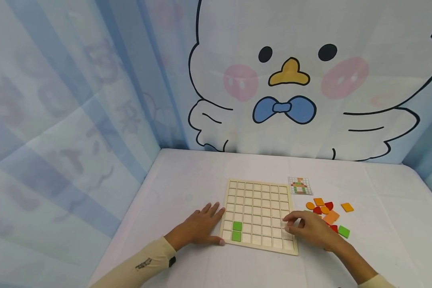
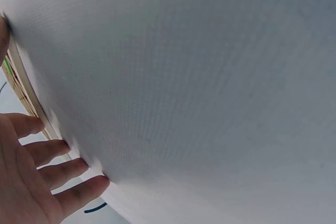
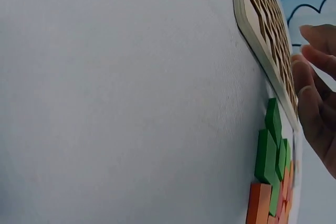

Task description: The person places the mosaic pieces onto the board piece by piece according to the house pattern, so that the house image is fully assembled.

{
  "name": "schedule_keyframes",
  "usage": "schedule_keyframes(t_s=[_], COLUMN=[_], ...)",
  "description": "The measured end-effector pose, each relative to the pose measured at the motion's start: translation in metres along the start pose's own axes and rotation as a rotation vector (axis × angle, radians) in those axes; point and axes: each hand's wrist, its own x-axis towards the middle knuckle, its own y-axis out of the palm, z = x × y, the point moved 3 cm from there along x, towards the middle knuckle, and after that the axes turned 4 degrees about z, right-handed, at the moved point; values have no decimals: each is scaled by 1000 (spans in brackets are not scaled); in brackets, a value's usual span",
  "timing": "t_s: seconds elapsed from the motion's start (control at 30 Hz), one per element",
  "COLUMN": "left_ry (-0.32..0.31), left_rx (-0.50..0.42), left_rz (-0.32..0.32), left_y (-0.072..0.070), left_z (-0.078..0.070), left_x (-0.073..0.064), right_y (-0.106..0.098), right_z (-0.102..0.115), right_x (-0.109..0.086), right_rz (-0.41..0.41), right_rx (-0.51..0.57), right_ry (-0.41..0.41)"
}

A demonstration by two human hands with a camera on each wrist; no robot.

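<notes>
In the head view a wooden grid board (image 1: 253,218) lies on the table, with two green squares (image 1: 237,226) set one above the other in its lower left cells. My left hand (image 1: 201,226) rests at the board's left edge, fingers spread and thumb near the lower corner. Its fingers (image 2: 79,167) reach along the edge in the left wrist view. Over the board's right side is my right hand (image 1: 311,228), thumb and forefinger bent with a small gap between the tips. No piece shows between its fingers (image 3: 310,87) in the right wrist view.
Right of the board lies a loose group of orange pieces (image 1: 331,217), red pieces (image 1: 329,206) and a green piece (image 1: 343,231), partly hidden behind my right hand. A small pattern card (image 1: 300,186) lies past the board's upper right corner. A printed curtain (image 1: 284,136) hangs behind the table.
</notes>
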Motion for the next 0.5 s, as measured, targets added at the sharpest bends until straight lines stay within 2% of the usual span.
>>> schedule_keyframes(t_s=[0.13,0.37,0.5], left_ry=[-4,0,0], left_rx=[5,8,14], left_rz=[-2,-9,-8], left_y=[2,3,3], left_z=[0,1,1], left_x=[1,2,2], right_y=[-6,-15,-17], right_z=[-6,-16,-23], right_x=[-7,-19,-24], right_rz=[-3,-82,-87], right_rx=[-32,-238,-280], right_ry=[29,88,107])
